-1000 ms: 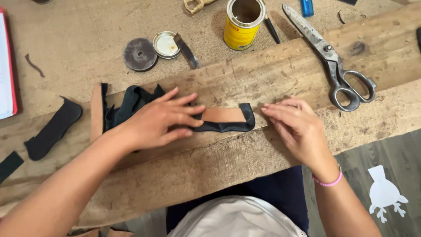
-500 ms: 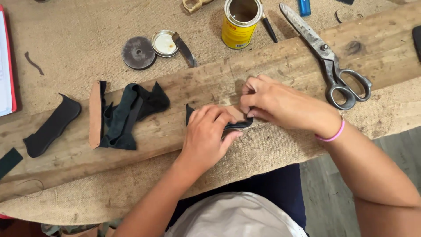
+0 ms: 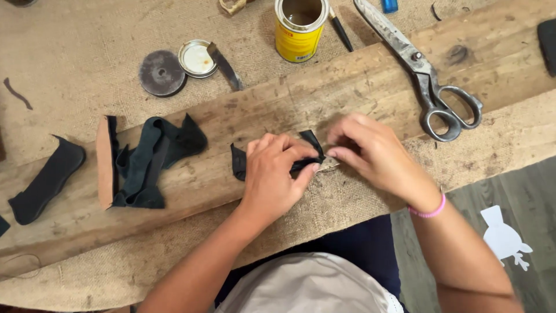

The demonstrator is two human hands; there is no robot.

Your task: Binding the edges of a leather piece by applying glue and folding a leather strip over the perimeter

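Note:
Both hands meet over a small black leather strap piece lying on a worn wooden plank. My left hand pinches the strap from the left, thumb and fingers closed on it. My right hand, with a pink band at the wrist, grips the strap's other end, where a small pale bit shows between the fingertips. Most of the strap is hidden under the fingers.
A heap of black leather strips with a tan sole-shaped piece lies to the left, and a black cut-out beyond it. Large scissors, a yellow tin, its lid, a dark disc and a knife rest on burlap.
My left hand left the leather heap and came right to the strap. My right hand moved in from the right; both now pinch the strap together, folding it smaller.

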